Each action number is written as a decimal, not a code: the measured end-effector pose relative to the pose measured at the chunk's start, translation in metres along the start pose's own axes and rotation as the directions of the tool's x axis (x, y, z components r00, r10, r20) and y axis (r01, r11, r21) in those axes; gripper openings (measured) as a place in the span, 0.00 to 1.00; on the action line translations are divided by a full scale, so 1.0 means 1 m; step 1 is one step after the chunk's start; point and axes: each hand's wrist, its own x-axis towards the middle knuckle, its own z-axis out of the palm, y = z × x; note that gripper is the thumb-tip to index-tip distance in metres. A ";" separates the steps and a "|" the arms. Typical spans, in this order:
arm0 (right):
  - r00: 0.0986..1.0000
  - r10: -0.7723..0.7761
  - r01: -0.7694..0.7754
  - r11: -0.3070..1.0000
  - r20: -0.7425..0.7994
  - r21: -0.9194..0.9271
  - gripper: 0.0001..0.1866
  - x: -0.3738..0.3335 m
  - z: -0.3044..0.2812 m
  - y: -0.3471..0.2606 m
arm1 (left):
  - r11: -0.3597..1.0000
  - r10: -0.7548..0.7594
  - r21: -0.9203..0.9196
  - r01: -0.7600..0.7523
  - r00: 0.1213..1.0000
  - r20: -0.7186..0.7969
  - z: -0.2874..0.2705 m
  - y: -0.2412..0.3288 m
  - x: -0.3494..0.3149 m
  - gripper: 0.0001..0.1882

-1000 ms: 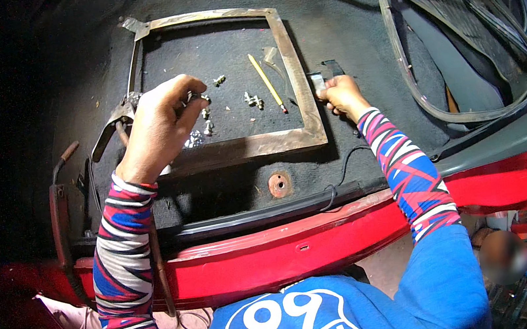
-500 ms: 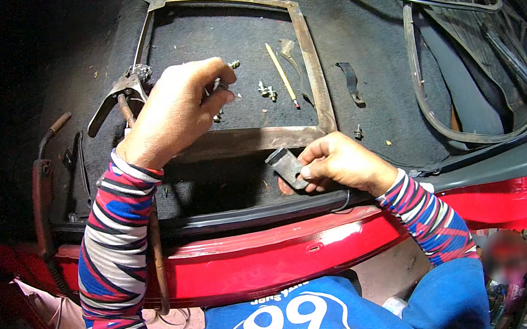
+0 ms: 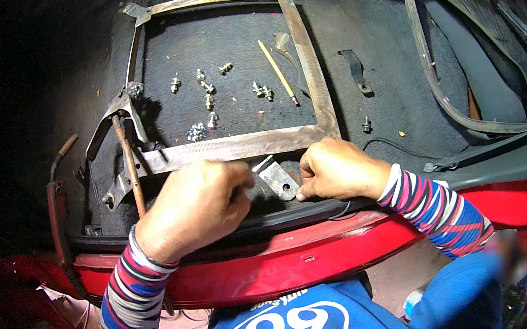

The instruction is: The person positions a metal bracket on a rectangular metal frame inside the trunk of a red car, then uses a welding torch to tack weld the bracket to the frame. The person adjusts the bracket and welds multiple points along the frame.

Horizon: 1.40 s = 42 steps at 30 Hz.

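A small flat metal bracket [image 3: 277,181] with a bent edge and a round hole lies at the front edge of the dark carpet. My right hand [image 3: 343,170] has its fingers curled and pinches the bracket's right corner. Close to its left side is my left hand [image 3: 196,200], closed with thumb and fingers together; whatever sits in them is hidden. Just beyond both hands, a bare metal frame [image 3: 241,146] rests on the carpet. Inside it are several bolts [image 3: 209,102], a yellow pencil [image 3: 278,73] and a crumpled silvery lump [image 3: 196,132].
A rusty rod [image 3: 128,162] and a red-brown lever [image 3: 59,218] stand at left. Right of the frame lie a dark strap [image 3: 356,72] and a single bolt [image 3: 366,125]. Rubber seal [image 3: 422,57] loops at far right. A red car-body sill [image 3: 276,262] crosses before me.
My left hand has come down from above the frame to beside the bracket, uncovering the bolts. The bracket has turned slightly and shows its hole more plainly.
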 end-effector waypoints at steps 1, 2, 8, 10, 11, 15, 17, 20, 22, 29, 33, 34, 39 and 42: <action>0.998 -0.051 0.048 0.997 -0.036 -0.062 0.15 0.000 -0.003 0.003 | 0.992 -0.094 0.101 0.080 0.986 0.136 0.004 0.001 0.000 0.14; 0.992 -0.104 0.095 0.988 -0.067 -0.124 0.15 0.000 -0.005 0.006 | 0.984 -0.138 0.140 0.113 0.973 0.183 0.007 0.000 0.002 0.15; 0.889 -0.430 0.432 0.901 -0.159 -0.022 0.15 0.003 -0.002 0.016 | 0.993 -0.118 0.048 0.112 0.980 0.161 0.029 -0.003 0.018 0.12; 0.879 -0.424 0.435 0.900 -0.217 0.005 0.16 0.002 0.002 0.018 | 0.999 -0.048 -0.003 0.049 0.987 0.152 0.034 -0.003 0.023 0.13; 0.892 -0.393 0.407 0.913 -0.221 0.016 0.16 0.001 0.004 0.018 | 0.999 -0.035 0.011 0.034 0.990 0.134 0.035 -0.002 0.024 0.13; 0.908 -0.368 0.388 0.919 -0.200 0.068 0.17 0.002 0.008 0.018 | 1.000 -0.012 0.004 0.012 0.995 0.100 0.039 -0.002 0.026 0.13; 0.927 -0.334 0.350 0.934 -0.174 0.075 0.17 0.003 0.008 0.017 | 0.999 0.007 -0.045 -0.004 0.997 0.078 0.039 -0.003 0.025 0.13; 0.955 -0.248 0.264 0.961 -0.164 0.087 0.17 0.003 0.006 0.013 | 0.998 0.012 -0.066 -0.006 0.997 0.081 0.040 -0.007 0.025 0.15; 0.974 -0.164 0.177 0.982 -0.156 0.070 0.17 0.002 0.004 0.011 | 0.998 0.007 -0.066 -0.001 0.997 0.078 0.041 -0.008 0.025 0.16; 0.997 -0.055 0.058 0.997 -0.055 0.051 0.22 0.003 0.005 0.011 | 1.000 -0.022 -0.014 0.023 0.999 0.028 0.043 -0.003 0.030 0.14; 0.993 -0.094 0.098 0.993 -0.065 0.062 0.19 0.003 0.009 0.018 | 0.999 -0.048 -0.003 0.049 0.997 0.052 0.042 -0.003 0.029 0.15; 0.993 -0.102 0.106 0.991 -0.060 0.082 0.18 0.004 0.010 0.019 | 0.999 -0.037 -0.028 0.038 0.999 0.034 0.042 -0.003 0.029 0.15; 0.980 -0.175 0.182 0.980 -0.091 0.080 0.16 0.004 0.012 0.021 | 0.996 -0.012 -0.083 0.012 1.000 0.006 0.045 -0.005 0.029 0.14; 0.969 -0.225 0.229 0.973 -0.097 0.029 0.16 0.002 0.010 0.019 | 0.995 0.000 -0.101 0.001 1.000 0.010 0.046 -0.007 0.029 0.14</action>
